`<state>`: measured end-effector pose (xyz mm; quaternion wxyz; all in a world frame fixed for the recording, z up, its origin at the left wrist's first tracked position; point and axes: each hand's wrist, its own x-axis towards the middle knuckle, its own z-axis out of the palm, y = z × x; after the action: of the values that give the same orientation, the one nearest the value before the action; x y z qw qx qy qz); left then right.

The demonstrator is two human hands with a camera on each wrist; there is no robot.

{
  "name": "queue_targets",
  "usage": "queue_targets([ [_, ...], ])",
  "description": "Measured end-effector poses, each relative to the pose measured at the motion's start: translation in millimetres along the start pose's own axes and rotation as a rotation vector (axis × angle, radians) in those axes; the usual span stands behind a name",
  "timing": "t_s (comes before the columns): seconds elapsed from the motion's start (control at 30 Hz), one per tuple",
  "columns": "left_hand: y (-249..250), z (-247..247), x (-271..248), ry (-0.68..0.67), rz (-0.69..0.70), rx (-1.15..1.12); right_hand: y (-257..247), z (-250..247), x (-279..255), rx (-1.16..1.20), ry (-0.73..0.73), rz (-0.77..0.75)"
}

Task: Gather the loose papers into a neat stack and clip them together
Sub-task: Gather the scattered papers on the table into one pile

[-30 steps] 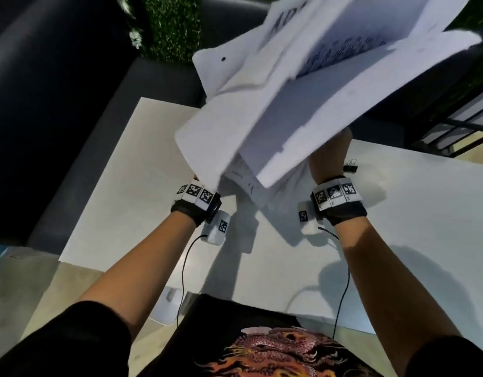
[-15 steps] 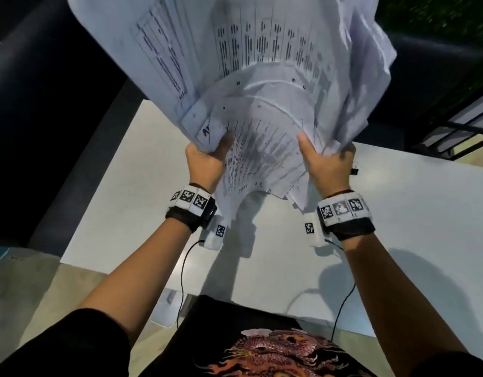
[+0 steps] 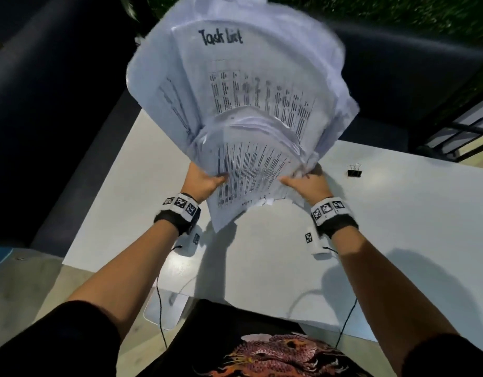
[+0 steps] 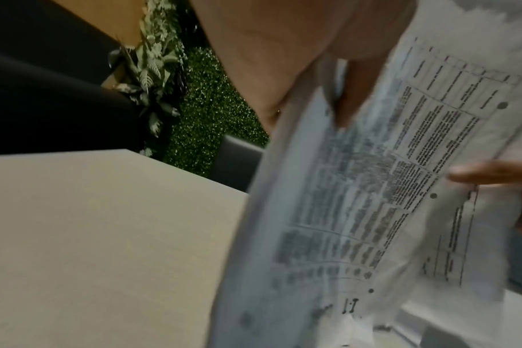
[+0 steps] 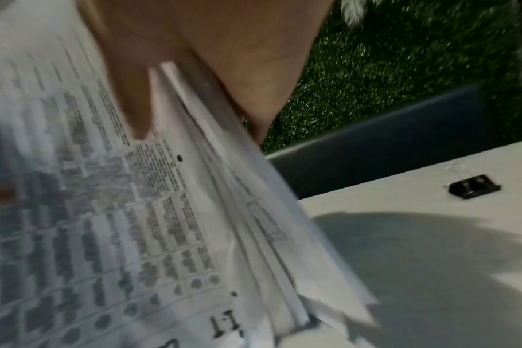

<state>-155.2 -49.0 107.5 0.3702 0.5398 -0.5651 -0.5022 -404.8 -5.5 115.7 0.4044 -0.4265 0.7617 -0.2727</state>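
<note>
A loose bundle of printed white papers (image 3: 243, 110) stands raised above the white table (image 3: 398, 240), fanned and uneven, with "Task List" handwritten on one sheet. My left hand (image 3: 205, 180) grips the bundle's lower left edge, thumb on the front sheet. My right hand (image 3: 305, 183) grips the lower right edge the same way. The left wrist view shows the papers (image 4: 373, 200) pinched under my left hand (image 4: 313, 70). In the right wrist view my right hand (image 5: 200, 77) holds the papers (image 5: 164, 223) at their staggered edges. A black binder clip (image 3: 354, 172) (image 5: 474, 188) lies on the table to the right of my right hand.
A dark sofa (image 3: 58, 104) wraps around the table's far and left sides. Green artificial foliage (image 3: 398, 12) lies behind it. Thin black cables (image 3: 160, 308) hang from both wrists over the table's near edge.
The bundle has swung from a splayed, tilted spread into a more upright hold. Both hands have shifted to the lower edges, and the binder clip is now uncovered at the right.
</note>
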Motion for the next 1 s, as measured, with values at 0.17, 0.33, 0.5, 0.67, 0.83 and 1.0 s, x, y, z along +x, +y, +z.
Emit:
queue_targets([
  [0.17, 10.1, 10.7, 2.8, 0.164, 0.135, -0.138, -29.6, 4.1, 0.0, 0.342, 0.191, -0.133],
  [0.33, 20.9, -6.3, 3.6, 0.109, 0.099, -0.174, -16.6, -20.6, -3.1, 0.417, 0.143, -0.185],
  [0.5, 10.5, -6.6, -3.0, 0.003, 0.041, -0.034, 8.5, -13.3, 1.8, 0.165, 0.107, -0.023],
  [0.67, 3.8, -15.0, -1.9, 0.003, -0.099, -0.086, 3.6, -21.6, 0.6, 0.211, 0.012, -0.1],
  [0.83, 0.3, -12.3, 3.1, 0.004, -0.13, -0.076, -7.1, -13.0, 8.9, 0.168, -0.13, 0.033],
  [1.0, 3.6, -0.7, 0.7, 0.011, -0.163, -0.122, -9.5, -6.2, 7.6, 0.172, -0.152, 0.107],
])
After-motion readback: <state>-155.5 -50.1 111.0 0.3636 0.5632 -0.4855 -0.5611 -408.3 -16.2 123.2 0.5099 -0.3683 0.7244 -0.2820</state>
